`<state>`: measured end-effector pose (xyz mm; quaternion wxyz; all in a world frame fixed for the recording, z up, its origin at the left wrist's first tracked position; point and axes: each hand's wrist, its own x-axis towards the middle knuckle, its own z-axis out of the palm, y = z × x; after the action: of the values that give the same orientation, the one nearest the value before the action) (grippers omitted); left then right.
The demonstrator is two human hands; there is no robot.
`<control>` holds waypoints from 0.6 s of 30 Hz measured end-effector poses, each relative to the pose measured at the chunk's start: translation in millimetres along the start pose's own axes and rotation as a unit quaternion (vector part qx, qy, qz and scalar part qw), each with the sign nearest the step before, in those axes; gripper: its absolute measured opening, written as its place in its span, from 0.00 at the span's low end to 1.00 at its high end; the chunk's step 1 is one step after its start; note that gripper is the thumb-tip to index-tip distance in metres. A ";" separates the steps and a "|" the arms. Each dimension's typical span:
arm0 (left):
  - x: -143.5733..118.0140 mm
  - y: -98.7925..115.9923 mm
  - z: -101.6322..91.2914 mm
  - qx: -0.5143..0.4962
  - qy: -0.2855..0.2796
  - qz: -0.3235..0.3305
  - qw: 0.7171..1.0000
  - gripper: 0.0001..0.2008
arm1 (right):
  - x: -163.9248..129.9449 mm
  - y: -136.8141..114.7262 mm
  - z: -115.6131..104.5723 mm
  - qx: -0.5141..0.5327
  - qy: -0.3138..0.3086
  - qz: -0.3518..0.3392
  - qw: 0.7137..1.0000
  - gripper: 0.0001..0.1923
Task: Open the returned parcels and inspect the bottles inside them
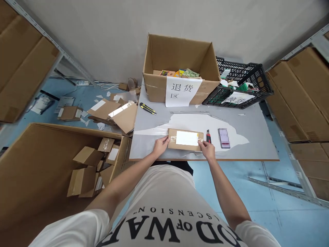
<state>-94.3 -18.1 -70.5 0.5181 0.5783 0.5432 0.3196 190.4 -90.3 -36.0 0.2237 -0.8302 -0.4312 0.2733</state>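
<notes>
A small brown cardboard box (172, 143) with a white label and clear tape lies near the table's front edge. My left hand (161, 144) grips its left end, thumb on top. At the opposite end, my right hand (207, 150) has its fingers closed on the right edge. Just right of the box is a red and black utility knife (208, 137). Farther right lies a phone-sized rectangle (224, 138), blurred out by pixels. A yellow and black utility knife (148, 108) rests toward the table's back left.
A large carton (156, 87) with a paper sign stands at the back of the grey table (257, 137), beside a black plastic crate (262, 84). A big open carton (51, 151) holding several small boxes is at left. Flattened cardboard (125, 116) lies beside the table.
</notes>
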 end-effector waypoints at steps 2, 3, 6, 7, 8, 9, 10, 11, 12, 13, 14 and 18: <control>4.8 -1.8 4.0 -0.020 -0.003 -0.023 1.000 0.20 | 3.7 -2.9 0.0 -0.029 -0.001 0.004 1.000 0.29; 6.7 -3.1 6.0 -0.038 -0.010 -0.030 0.999 0.20 | 6.2 -3.9 0.0 -0.037 -0.004 0.006 0.999 0.28; 10.6 -6.8 12.2 -0.112 -0.039 -0.033 0.992 0.27 | 16.3 -6.0 -0.7 -0.054 -0.015 0.013 0.998 0.26; 11.3 -7.7 14.2 -0.133 -0.044 -0.033 0.990 0.30 | 20.0 -6.6 -1.1 -0.057 -0.016 0.015 0.998 0.26; 11.6 -8.4 16.0 -0.150 -0.043 -0.036 0.987 0.32 | 23.6 -7.1 -1.3 -0.060 -0.015 0.014 0.998 0.26; 11.7 -9.0 17.6 -0.163 -0.039 -0.042 0.985 0.34 | 26.7 -7.4 -1.4 -0.060 -0.013 0.012 0.998 0.26; 11.6 -9.5 19.0 -0.174 -0.031 -0.048 0.983 0.34 | 29.2 -7.4 -1.2 -0.060 -0.011 0.009 0.998 0.25; 11.2 -10.2 20.3 -0.184 -0.024 -0.054 0.981 0.35 | 31.0 -7.0 -0.8 -0.058 -0.008 0.006 0.998 0.25; 10.5 -11.1 21.5 -0.193 -0.020 -0.057 0.979 0.36 | 31.9 -6.0 0.0 -0.053 -0.005 0.007 0.999 0.25; 9.5 -12.4 22.6 -0.201 -0.016 -0.060 0.978 0.36 | 32.2 -4.3 0.9 -0.044 -0.001 0.012 0.999 0.25; 8.2 -13.9 23.9 -0.208 -0.015 -0.061 0.976 0.37 | 31.9 -2.0 2.1 -0.028 0.002 0.020 0.999 0.25; 2.6 -21.4 30.8 -0.213 0.000 -0.058 0.975 0.39 | 30.1 9.6 7.3 0.052 0.004 0.054 0.997 0.28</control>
<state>-71.4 -26.1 -99.2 0.6469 0.4220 0.4955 0.3974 205.9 -69.2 -55.1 0.2534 -0.8407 -0.3698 0.3037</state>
